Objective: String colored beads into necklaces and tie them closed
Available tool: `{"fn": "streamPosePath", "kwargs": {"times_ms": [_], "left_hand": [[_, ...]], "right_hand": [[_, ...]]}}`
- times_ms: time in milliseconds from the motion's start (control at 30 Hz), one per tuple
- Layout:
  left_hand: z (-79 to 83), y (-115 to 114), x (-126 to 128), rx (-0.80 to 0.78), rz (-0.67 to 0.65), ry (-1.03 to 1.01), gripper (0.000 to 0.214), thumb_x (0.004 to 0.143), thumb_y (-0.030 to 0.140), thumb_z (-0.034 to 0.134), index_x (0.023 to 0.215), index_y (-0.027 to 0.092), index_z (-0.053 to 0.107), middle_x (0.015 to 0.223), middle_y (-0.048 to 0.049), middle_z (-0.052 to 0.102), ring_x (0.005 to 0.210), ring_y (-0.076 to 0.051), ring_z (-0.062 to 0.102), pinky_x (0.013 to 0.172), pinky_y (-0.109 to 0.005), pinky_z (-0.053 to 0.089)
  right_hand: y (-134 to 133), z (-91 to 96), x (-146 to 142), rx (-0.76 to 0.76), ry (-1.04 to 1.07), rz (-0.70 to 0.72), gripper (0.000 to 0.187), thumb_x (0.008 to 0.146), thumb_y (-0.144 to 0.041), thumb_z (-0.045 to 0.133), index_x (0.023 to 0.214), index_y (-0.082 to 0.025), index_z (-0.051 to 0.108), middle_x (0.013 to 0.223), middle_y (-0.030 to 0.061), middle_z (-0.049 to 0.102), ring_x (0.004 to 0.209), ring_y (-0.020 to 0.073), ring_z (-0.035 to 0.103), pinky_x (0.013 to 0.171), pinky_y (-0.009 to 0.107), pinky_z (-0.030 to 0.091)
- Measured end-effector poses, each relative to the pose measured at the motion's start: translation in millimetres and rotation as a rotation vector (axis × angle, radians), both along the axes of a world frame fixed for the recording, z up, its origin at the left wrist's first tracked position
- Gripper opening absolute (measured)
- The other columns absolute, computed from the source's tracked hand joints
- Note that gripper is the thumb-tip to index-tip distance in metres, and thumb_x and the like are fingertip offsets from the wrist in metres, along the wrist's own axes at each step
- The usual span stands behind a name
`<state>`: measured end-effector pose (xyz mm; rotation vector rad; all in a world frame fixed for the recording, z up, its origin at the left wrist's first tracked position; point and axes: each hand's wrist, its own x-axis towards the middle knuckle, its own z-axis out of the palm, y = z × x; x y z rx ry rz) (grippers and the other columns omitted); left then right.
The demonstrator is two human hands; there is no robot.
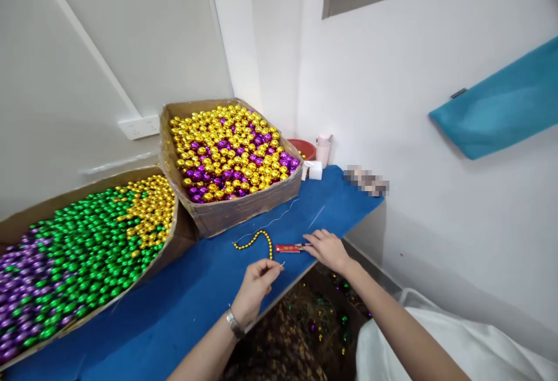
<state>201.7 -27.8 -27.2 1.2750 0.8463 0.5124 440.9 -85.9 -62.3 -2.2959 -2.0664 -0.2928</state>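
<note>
A short string of gold beads (260,237) curves over the blue table cover (174,305), with a bare white thread (265,224) trailing from its far end. My left hand (255,288), wearing a metal band at the wrist, pinches the near end of this bead string; a white thread tip sticks out past the fingers. Just right of the beads lies a small red packet (288,248) with gold print. My right hand (326,248) has its thumb and index finger at a thin dark item by the packet's right end. What that item is, I cannot make out.
An open carton (244,209) of gold and purple beads stands behind, and another carton (148,276) of green, gold and purple beads at left. A red bowl (302,147), a pink bottle (323,151) and white tissue (313,170) sit in the corner. Loose beads (320,329) lie below the table edge.
</note>
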Motion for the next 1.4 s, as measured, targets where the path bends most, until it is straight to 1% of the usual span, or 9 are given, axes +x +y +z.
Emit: {"fn": "streamPosePath", "kwargs": {"times_ms": [167,367,467,567,667,800,867,1000,1400], "left_hand": [[4.1,-2.2,-11.5,-0.177,0.112,-0.128,0.034,0.064,0.043,0.074,0.076,0.012,0.066,0.063,0.0011,0.055,0.044,-0.003,0.033,0.042,-0.019,0.024],[8.0,-5.6,-17.2,-0.252,0.170,-0.230,0.030,0.064,0.039,0.076,0.072,0.012,0.064,0.052,0.0056,0.043,0.043,-0.003,0.031,0.042,-0.018,0.024],[7.3,-5.9,-20.3,-0.237,0.200,-0.248,0.029,0.065,0.038,0.076,0.072,0.012,0.064,0.054,0.0049,0.044,0.044,-0.003,0.031,0.042,-0.019,0.024],[6.5,-6.5,-23.1,-0.216,0.235,-0.255,0.029,0.066,0.038,0.075,0.072,0.012,0.065,0.056,0.0037,0.047,0.045,-0.003,0.032,0.042,-0.019,0.023],[6.6,-8.1,-25.5,-0.201,0.256,-0.260,0.027,0.067,0.036,0.075,0.073,0.012,0.065,0.057,0.0035,0.048,0.045,-0.003,0.031,0.043,-0.019,0.022],[6.3,-10.9,-28.3,-0.173,0.255,-0.283,0.024,0.070,0.034,0.073,0.076,0.012,0.066,0.056,0.0040,0.046,0.046,-0.003,0.030,0.044,-0.019,0.022],[5.6,-12.2,-29.5,-0.157,0.259,-0.297,0.023,0.070,0.033,0.073,0.077,0.012,0.067,0.055,0.0043,0.046,0.046,-0.003,0.030,0.045,-0.019,0.022],[5.2,-13.5,-30.9,-0.124,0.273,-0.298,0.022,0.071,0.033,0.072,0.078,0.013,0.067,0.054,0.0044,0.046,0.048,-0.004,0.031,0.046,-0.020,0.023],[7.8,-15.6,-30.7,-0.082,0.284,-0.247,0.023,0.070,0.035,0.072,0.076,0.013,0.068,0.055,0.0042,0.045,0.049,-0.005,0.031,0.048,-0.020,0.025]], "right_hand": [[31.1,2.8,26.8,-0.060,-0.089,-0.030,0.025,0.090,-0.031,0.053,0.110,-0.017,0.056,0.109,0.0057,0.059,0.092,0.0172,0.059,0.080,0.038,0.050],[45.5,12.4,32.6,-0.052,-0.071,0.075,0.021,0.089,-0.030,0.055,0.103,-0.014,0.059,0.103,0.0045,0.061,0.091,0.0167,0.059,0.080,0.038,0.049],[38.4,25.2,14.7,0.024,-0.010,0.092,0.016,0.090,-0.023,0.051,0.099,-0.014,0.060,0.096,0.0061,0.063,0.087,0.0173,0.059,0.078,0.035,0.047],[17.0,40.7,-24.4,0.115,0.098,0.114,0.021,0.092,-0.017,0.041,0.101,-0.014,0.060,0.085,0.0090,0.066,0.082,0.0185,0.060,0.074,0.030,0.046],[-12.1,54.8,-71.6,0.149,0.233,0.209,0.024,0.096,-0.023,0.034,0.102,-0.021,0.057,0.092,0.0040,0.066,0.085,0.0133,0.061,0.076,0.023,0.046],[-38.1,62.2,-112.9,0.239,0.515,0.276,0.023,0.096,-0.025,0.035,0.093,-0.022,0.058,0.079,0.0013,0.064,0.072,0.0121,0.061,0.066,0.021,0.046],[-42.2,60.8,-120.8,0.302,0.628,0.269,0.021,0.094,-0.025,0.038,0.092,-0.022,0.058,0.076,0.0019,0.063,0.068,0.0129,0.061,0.063,0.022,0.045],[-43.1,55.5,-125.0,0.362,0.670,0.237,0.019,0.093,-0.024,0.041,0.094,-0.021,0.060,0.075,0.0024,0.063,0.066,0.0133,0.060,0.062,0.023,0.045],[-44.9,52.6,-128.7,0.393,0.587,0.198,0.019,0.092,-0.025,0.043,0.093,-0.022,0.061,0.075,0.0030,0.065,0.066,0.0137,0.061,0.064,0.024,0.045]]}}
